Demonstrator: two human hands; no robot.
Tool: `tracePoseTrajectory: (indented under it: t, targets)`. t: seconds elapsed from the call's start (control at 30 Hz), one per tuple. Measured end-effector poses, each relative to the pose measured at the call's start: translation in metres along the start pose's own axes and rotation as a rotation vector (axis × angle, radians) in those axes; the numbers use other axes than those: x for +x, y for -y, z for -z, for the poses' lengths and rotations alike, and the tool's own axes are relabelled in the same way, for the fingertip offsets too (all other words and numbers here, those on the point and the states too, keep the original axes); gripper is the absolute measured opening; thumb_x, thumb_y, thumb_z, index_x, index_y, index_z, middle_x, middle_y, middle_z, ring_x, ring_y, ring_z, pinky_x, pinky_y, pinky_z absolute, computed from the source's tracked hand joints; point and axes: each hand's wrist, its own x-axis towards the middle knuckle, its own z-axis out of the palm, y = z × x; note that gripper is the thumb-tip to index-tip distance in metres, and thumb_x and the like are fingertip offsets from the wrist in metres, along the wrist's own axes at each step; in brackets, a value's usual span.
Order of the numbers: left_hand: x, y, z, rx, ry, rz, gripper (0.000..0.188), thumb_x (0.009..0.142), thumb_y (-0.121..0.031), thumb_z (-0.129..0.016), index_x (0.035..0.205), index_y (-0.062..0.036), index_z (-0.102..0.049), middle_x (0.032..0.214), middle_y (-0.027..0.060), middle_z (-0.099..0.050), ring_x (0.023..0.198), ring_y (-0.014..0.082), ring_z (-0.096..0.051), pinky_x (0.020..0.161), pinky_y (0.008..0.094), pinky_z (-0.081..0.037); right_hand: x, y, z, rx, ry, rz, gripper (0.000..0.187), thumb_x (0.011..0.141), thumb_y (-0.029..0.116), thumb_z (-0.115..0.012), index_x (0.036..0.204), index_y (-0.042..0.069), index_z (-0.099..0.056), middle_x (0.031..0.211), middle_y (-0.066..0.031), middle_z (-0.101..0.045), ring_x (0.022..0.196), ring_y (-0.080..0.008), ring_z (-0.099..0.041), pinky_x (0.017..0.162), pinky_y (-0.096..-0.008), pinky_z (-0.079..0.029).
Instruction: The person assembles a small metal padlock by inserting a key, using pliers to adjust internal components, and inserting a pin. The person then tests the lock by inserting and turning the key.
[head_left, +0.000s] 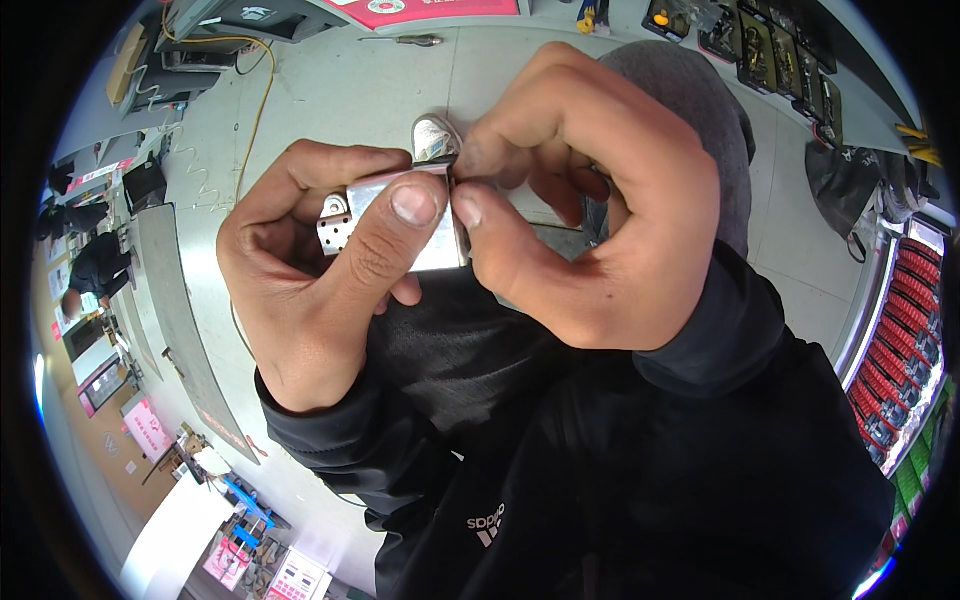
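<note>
A silver metal lighter insert (440, 255) lies on its side in front of my chest, its perforated wind guard pointing left. My left hand (305, 255) is closed round it, with the thumb pressed flat across the upper face and the fingers behind. At the insert's right-hand end, my right hand (625, 220) is in a pinch, thumb and forefinger tips touching that end. A dark edge shows there between the two hands. Whatever lies between the right fingertips is hidden.
Below my hands is the pale tiled floor (340, 95), with a screwdriver (415, 40) lying on it. A grey bench (190, 310) runs along the left, where a person in dark clothes (100, 270) is. Trays of small parts (755, 50) stand far right, above coiled red hoses (905, 340).
</note>
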Motion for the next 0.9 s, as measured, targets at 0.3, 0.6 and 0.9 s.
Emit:
tracePoseTrajectory:
  t: [0.3,0.6,0.9]
  targets:
    - [-0.0006,-0.0025,-0.0004,0.014,0.006,0.026,0.031,0.093,-0.025,-0.069,0.104,0.0027,-0.062,0.077,0.0045,-0.063,0.05,0.0044,-0.046,0.044,0.019,-0.03,0.0028,0.0043,0.002,0.001,-0.014,0.006,0.023,0.066,-0.004,-0.075,0.082,0.004,-0.062,0.075,-0.0033,-0.055,0.058,-0.0114,-0.052,0.049,-0.025,-0.04]
    - [-0.0007,-0.0014,0.0026,0.002,0.027,0.028,0.032,0.093,-0.025,-0.07,0.106,0.0031,-0.061,0.076,0.0047,-0.062,0.05,0.0042,-0.046,0.044,0.0187,-0.03,0.0005,0.0002,0.0043,0.076,0.037,-0.036,0.02,0.071,-0.007,-0.068,0.088,0.003,-0.062,0.076,-0.0006,-0.056,0.053,-0.0022,-0.039,0.049,-0.0197,-0.029]
    - [0.0001,-0.0016,0.0015,0.025,0.016,0.034,0.032,0.093,-0.025,-0.07,0.106,0.0028,-0.062,0.077,0.0045,-0.063,0.05,0.0042,-0.047,0.044,0.0184,-0.031,0.0015,-0.0006,0.0014,0.031,0.023,0.002,0.019,0.071,-0.006,-0.069,0.086,0.003,-0.062,0.075,-0.0009,-0.057,0.054,-0.0045,-0.043,0.049,-0.021,-0.031]
